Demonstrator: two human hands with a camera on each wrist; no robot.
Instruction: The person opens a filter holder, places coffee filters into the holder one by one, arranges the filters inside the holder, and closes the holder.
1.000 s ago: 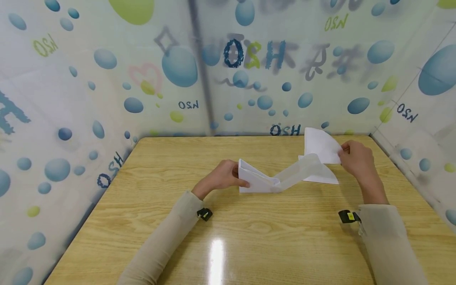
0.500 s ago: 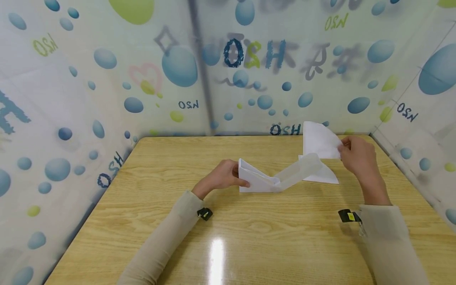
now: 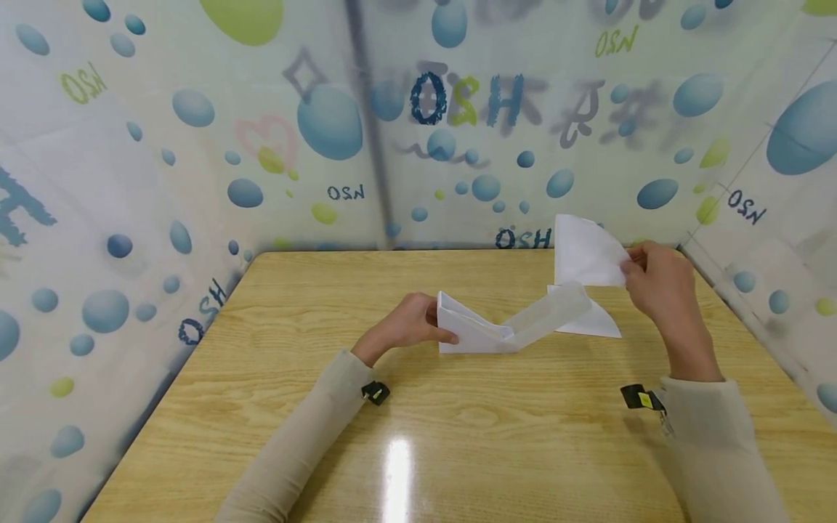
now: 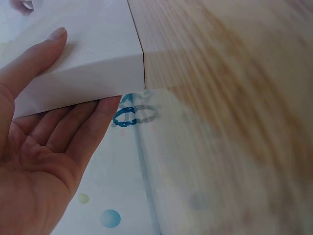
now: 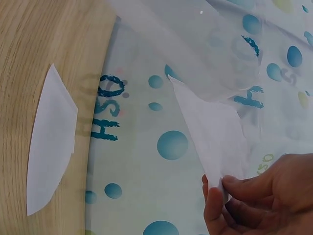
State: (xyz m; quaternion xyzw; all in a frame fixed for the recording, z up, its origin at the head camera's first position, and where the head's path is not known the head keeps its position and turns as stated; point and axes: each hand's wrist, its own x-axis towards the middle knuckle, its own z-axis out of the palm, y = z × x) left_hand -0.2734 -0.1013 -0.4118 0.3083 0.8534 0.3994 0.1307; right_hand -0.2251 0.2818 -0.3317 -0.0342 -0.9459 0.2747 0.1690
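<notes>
My left hand [image 3: 410, 321] grips the left end of a slim white box [image 3: 474, 338], thumb on one face and fingers along another side; the left wrist view shows the box's [image 4: 93, 49] textured white surface. From the box's right end a bent, see-through plastic sheet [image 3: 546, 316] rises to the right. My right hand [image 3: 663, 287] pinches the edge of a white paper piece [image 3: 585, 250] between thumb and fingers, held up above the table behind the plastic. A second white paper piece [image 5: 53, 142] lies on the table, partly overlapped by the plastic in the head view.
The wood-grain table [image 3: 314, 298] reaches back to a printed curtain wall [image 3: 261, 145] with bubbles and letters. More of this printed sheeting stands at the left and right sides. A bright light reflection falls on the front of the tabletop.
My right hand has risen slightly, lifting the white paper piece higher above the table. The left hand, the box, the plastic sheet and the paper on the table have stayed nearly still.
</notes>
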